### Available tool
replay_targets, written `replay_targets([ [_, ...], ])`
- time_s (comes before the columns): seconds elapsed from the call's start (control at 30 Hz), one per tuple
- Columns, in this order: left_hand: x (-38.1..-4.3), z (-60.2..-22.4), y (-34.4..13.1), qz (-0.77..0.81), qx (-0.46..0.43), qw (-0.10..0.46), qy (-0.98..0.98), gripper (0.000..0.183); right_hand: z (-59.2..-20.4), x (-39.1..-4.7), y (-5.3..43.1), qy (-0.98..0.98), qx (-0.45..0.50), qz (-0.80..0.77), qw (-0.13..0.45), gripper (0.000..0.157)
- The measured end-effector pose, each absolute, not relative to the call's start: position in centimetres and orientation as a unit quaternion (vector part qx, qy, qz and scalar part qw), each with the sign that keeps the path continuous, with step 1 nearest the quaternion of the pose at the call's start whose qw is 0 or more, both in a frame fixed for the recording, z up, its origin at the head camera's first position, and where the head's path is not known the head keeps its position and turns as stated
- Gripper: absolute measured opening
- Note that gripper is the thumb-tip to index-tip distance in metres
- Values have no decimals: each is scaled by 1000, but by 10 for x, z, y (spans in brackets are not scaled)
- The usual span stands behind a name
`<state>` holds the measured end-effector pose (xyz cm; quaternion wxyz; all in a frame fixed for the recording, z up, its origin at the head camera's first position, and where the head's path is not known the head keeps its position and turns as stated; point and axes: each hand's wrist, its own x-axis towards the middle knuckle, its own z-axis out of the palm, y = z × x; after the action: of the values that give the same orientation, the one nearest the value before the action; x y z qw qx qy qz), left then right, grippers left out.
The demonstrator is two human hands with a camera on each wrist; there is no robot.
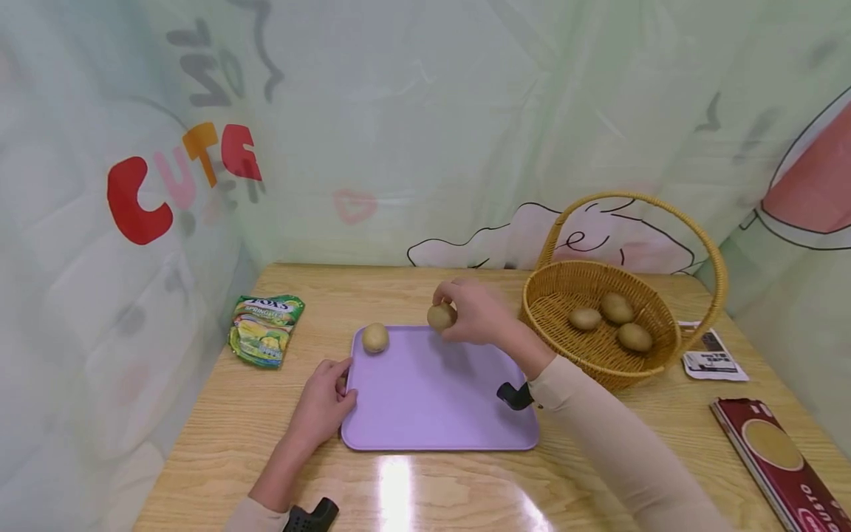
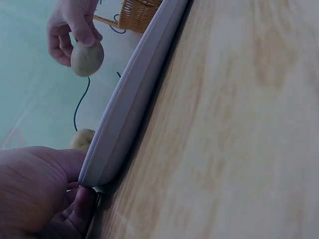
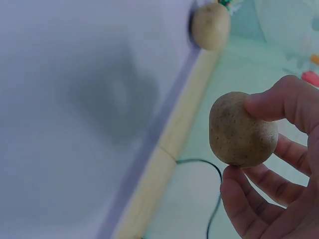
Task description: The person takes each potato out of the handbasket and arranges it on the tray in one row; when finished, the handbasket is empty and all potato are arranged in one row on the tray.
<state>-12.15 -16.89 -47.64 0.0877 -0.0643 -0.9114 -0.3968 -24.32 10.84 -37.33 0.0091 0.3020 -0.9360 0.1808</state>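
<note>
A round potato (image 3: 241,130) is pinched between the thumb and fingertips of my right hand (image 1: 475,312), held up over the back edge of the purple tray (image 1: 432,403). My left hand (image 1: 322,403) grips the tray's left rim; in the left wrist view, its thumb lies at the rim and its fingers curl underneath. Another potato (image 1: 375,338) sits in the tray's back left corner. To the right, the wicker basket (image 1: 565,284) with a tall handle holds several potatoes (image 1: 616,308).
A green snack bag (image 1: 266,330) lies on the wooden table (image 1: 266,428) left of the tray. At the right are a white packet (image 1: 714,362) beside the basket and a dark red package (image 1: 778,458). A printed curtain (image 1: 399,133) hangs behind the table.
</note>
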Motion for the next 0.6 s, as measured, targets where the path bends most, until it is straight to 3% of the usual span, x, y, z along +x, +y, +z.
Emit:
replay_targets([
  [0.6,-121,-474,-169,-394,-61,77,-914,54,-415,-248,59,-930,264,246,-64,40],
])
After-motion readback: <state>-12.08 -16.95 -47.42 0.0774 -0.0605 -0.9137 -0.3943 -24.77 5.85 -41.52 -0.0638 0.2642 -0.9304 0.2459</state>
